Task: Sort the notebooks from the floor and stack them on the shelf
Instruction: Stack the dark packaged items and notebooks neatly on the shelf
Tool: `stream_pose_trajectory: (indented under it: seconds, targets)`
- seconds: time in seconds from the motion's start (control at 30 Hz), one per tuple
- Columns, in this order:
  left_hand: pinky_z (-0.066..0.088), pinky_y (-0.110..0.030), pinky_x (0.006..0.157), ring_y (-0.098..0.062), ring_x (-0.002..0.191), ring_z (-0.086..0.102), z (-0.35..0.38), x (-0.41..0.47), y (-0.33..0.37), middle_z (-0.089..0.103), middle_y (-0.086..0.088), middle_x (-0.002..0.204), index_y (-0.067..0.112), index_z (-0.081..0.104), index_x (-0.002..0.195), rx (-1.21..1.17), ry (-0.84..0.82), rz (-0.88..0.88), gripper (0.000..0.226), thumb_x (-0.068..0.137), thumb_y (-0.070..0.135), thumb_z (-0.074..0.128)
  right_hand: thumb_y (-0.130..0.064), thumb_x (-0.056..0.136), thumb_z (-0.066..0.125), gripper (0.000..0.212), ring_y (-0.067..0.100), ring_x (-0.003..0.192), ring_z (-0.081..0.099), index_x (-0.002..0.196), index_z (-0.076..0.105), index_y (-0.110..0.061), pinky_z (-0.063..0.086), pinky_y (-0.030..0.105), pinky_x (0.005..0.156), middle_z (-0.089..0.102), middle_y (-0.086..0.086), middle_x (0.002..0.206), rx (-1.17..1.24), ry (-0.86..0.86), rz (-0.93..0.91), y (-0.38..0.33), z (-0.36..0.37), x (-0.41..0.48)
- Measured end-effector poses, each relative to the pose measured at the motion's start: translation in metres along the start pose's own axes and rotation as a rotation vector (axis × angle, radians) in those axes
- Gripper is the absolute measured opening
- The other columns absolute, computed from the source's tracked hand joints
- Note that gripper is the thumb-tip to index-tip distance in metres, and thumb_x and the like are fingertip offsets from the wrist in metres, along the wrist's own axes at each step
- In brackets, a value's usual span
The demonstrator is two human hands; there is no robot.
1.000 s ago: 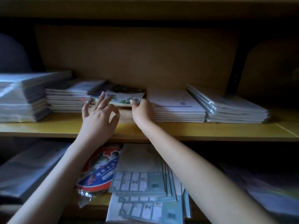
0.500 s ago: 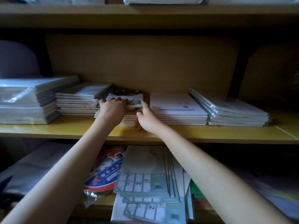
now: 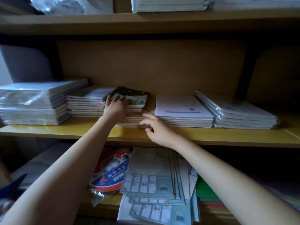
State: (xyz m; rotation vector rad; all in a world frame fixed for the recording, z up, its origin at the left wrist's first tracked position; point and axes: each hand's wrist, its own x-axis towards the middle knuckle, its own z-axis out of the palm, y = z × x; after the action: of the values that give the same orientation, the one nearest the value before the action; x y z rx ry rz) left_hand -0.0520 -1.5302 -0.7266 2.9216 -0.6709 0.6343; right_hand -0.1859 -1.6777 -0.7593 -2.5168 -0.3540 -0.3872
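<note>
A small stack of notebooks [image 3: 136, 101] with a green illustrated cover on top and a dark cover behind lies mid-shelf on a wider pile of pale notebooks [image 3: 129, 122]. My left hand [image 3: 115, 108] lies flat on the left side of the small stack, fingers spread over the top cover. My right hand [image 3: 156, 128] hovers at the front right corner of the wider pile, fingers apart and holding nothing. The yellow wooden shelf [image 3: 65, 131] carries all of it.
On the same shelf are a plastic-wrapped stack [image 3: 32, 103], a grey notebook stack [image 3: 87, 103], a white stack [image 3: 183, 109] and spiral-bound books [image 3: 240, 116]. The shelf below holds booklets [image 3: 152, 181] and a round red-blue pack [image 3: 112, 169]. Another stack [image 3: 168, 4] sits on the shelf above.
My right hand has left the small notebooks and drawn back to the pile's front corner, fingers spreading. My left hand stays on the stack, now flatter. The view has tilted up.
</note>
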Motion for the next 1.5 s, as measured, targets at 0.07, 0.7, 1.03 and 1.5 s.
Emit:
stream_pose_trajectory:
  seconds: [0.07, 0.7, 1.03, 1.5]
  targets:
    - [-0.009, -0.047, 0.116, -0.018, 0.146, 0.006, 0.000, -0.002, 0.001, 0.021, 0.001, 0.156, 0.030, 0.031, 0.145, -0.031, -0.007, -0.031, 0.049, 0.097, 0.018, 0.031, -0.004, 0.094, 0.044, 0.031, 0.019, 0.141, 0.023, 0.117, 0.062, -0.013, 0.016, 0.028, 0.114, 0.027, 0.003, 0.153, -0.024, 0.012, -0.010, 0.001, 0.001, 0.000]
    - [0.039, -0.042, 0.096, -0.027, 0.088, 0.059, -0.011, -0.166, 0.227, 0.064, -0.005, 0.098, 0.014, 0.066, 0.101, -0.215, 0.427, 1.093, 0.026, 0.082, 0.017, 0.049, -0.025, 0.080, 0.047, 0.017, -0.013, 0.072, 0.057, 0.082, 0.060, -0.035, 0.041, 0.011, 0.063, 0.059, -0.032, 0.075, -0.283, 0.065, 0.179, 0.079, -0.126, -0.279]
    - [0.048, -0.034, 0.066, -0.026, 0.070, 0.062, 0.041, -0.282, 0.360, 0.061, -0.002, 0.082, 0.016, 0.062, 0.093, -0.326, -0.068, 1.249, 0.023, 0.076, 0.024, 0.050, -0.017, 0.090, 0.050, 0.020, 0.016, 0.091, 0.065, 0.093, 0.064, -0.031, 0.044, 0.030, 0.066, 0.067, -0.006, 0.101, -0.464, -0.146, 0.851, 0.175, -0.089, -0.515]
    - [0.052, -0.032, 0.059, -0.022, 0.069, 0.065, 0.092, -0.304, 0.450, 0.068, 0.004, 0.087, 0.023, 0.065, 0.097, -0.498, -0.356, 1.178, 0.033, 0.085, 0.030, 0.034, -0.052, 0.087, 0.052, 0.069, 0.023, 0.122, 0.036, 0.142, 0.027, -0.019, 0.035, 0.036, 0.102, 0.031, 0.008, 0.135, -0.630, -0.124, 1.073, 0.233, -0.057, -0.574]
